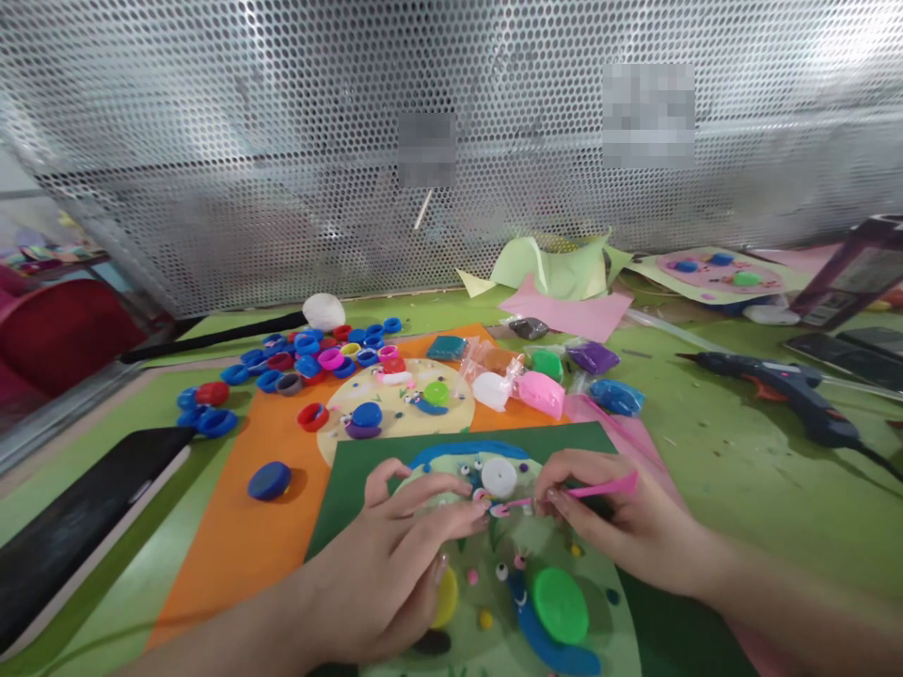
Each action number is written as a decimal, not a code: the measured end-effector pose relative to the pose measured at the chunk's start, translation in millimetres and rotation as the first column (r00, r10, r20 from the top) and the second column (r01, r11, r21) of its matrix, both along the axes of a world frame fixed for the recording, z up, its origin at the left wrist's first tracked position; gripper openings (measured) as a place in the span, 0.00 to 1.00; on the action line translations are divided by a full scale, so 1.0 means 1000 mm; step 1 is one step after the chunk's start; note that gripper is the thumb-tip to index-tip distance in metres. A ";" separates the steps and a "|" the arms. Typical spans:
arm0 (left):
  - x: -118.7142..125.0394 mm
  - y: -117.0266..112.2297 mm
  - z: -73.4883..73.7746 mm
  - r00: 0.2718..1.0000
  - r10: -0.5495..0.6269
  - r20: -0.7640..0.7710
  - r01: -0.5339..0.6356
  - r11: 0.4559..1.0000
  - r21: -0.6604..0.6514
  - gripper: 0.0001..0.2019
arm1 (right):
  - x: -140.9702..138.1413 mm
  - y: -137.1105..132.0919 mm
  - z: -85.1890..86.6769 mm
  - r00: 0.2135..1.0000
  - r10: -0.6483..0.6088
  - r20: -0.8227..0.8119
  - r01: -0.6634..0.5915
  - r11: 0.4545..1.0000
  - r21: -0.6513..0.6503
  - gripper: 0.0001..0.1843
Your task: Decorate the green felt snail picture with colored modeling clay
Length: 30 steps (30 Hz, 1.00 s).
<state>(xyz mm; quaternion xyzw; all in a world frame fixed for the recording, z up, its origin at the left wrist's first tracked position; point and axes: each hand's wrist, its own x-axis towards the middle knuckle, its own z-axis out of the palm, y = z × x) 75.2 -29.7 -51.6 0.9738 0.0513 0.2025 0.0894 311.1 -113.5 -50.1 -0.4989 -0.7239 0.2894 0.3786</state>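
Now the right hand (625, 522) pinches a pink tool (601, 489), its tip just beside the white cap (499, 478) on the green disc (608, 635); the left hand (395, 550), fingers spread, lies over the disc.

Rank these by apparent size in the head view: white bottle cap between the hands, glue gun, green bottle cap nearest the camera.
1. Glue gun
2. Green bottle cap
3. White bottle cap
The green one's nearness leaves the caps' true order unsure.
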 end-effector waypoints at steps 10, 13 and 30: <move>-0.001 0.000 -0.001 1.000 -0.006 -0.011 0.005 1.000 -0.024 0.25 | 0.000 0.001 0.002 0.999 0.041 -0.001 -0.041 0.999 0.019 0.08; 0.000 0.001 -0.002 1.000 -0.012 -0.012 0.012 1.000 -0.025 0.24 | 0.000 0.000 0.001 0.999 0.040 0.008 -0.040 0.999 0.016 0.08; 0.000 0.001 -0.001 0.999 -0.012 -0.042 0.011 1.000 -0.024 0.24 | -0.001 0.003 0.002 0.998 0.017 0.063 -0.021 0.998 0.058 0.08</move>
